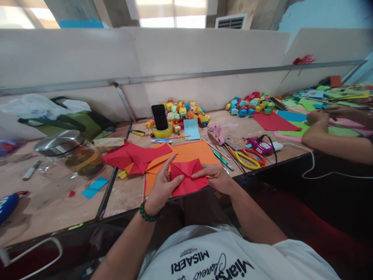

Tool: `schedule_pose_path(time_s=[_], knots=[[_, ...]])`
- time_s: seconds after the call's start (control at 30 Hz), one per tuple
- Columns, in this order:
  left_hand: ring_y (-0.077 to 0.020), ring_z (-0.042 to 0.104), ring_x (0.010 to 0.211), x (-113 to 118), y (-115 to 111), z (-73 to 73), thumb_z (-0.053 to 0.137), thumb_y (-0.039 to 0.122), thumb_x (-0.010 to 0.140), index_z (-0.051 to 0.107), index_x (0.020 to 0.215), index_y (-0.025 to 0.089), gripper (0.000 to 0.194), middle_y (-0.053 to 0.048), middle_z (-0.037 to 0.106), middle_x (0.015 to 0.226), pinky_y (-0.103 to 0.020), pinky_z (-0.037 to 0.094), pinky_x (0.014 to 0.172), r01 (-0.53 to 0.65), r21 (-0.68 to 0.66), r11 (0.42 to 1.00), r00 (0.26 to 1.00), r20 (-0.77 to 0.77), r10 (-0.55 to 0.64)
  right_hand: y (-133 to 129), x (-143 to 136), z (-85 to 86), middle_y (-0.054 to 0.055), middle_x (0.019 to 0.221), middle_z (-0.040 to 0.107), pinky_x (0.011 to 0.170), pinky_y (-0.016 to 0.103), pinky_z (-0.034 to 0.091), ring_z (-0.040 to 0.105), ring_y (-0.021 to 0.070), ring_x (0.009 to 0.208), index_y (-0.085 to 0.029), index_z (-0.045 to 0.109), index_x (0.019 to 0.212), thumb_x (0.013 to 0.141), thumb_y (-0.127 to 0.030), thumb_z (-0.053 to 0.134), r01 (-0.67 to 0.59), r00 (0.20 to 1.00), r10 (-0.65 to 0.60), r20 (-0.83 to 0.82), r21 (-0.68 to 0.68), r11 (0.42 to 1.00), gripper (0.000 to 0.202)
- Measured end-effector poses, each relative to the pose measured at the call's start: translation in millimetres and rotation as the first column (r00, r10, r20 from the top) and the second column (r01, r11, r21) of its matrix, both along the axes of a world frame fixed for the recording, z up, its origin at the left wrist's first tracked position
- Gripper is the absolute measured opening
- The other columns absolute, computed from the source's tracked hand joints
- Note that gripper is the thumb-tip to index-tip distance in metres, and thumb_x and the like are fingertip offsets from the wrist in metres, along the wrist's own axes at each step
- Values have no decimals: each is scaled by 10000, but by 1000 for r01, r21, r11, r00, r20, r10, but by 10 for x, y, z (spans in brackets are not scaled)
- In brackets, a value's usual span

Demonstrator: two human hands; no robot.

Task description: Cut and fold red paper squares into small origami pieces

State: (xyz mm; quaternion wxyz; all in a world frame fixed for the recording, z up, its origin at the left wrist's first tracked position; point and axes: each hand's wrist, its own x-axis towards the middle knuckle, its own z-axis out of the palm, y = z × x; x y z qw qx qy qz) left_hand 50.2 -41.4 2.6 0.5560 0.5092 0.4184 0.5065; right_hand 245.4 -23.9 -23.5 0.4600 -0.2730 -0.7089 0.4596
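Note:
A folded sheet of red paper [188, 186] is held over the table's front edge, between both of my hands. My left hand [164, 179] grips its left side, thumb on top and index finger pointing up. On the right side, my right hand [217, 177] pinches the sheet with fingers pressed on its face, near the middle folds. Beneath it lies a stack of orange paper [195, 151]. More folded red paper [140, 155] rests to the left, partly over orange pieces.
Scissors with yellow handles [247, 160], a pink glue gun [216, 133] and a green cutter [223, 160] lie to the right. A glass jar [78, 155] stands left. Small paper cubes [182, 111] are heaped behind a phone [159, 116]. A co-worker's hands [320, 116] work at far right.

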Motion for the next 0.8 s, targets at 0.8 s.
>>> schedule_pose_path(time_s=[0.8], knots=[[-202,617,743,-195,-115,100,729,496,691,716,1133,202,531,-63,687,782,-277,537,631,111,9,994,994,-5,-111,-71,23,65,80,891,745,747,348,544,685,224,822,-248,783,917,779,-371,711,205,979,-205,-12,141,969,198]])
